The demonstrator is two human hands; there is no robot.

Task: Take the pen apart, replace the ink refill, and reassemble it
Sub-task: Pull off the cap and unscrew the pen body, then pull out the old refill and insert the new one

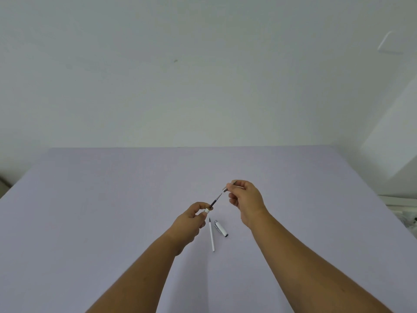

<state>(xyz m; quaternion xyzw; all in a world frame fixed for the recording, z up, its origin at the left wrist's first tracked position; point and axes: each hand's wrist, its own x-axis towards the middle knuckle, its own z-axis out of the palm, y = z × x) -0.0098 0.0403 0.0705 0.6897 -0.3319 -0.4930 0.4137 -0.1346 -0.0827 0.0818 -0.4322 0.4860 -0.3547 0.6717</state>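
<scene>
My left hand [193, 219] grips the white pen barrel [206, 210], of which only the open end shows between the fingers. A dark ink refill [215, 200] runs from that end up to a silver tip section [225, 189], which my right hand [246, 197] pinches. Both hands hover above the table, the right one higher and farther away. A second white refill [211, 236] with a dark tip lies on the table just below my hands. Beside it lies the white pen cap [221, 228] with its silver clip.
The pale lilac table [112, 211] spreads wide around the parts. A plain white wall rises behind its far edge. Some white clutter [406, 213] sits past the table's right edge.
</scene>
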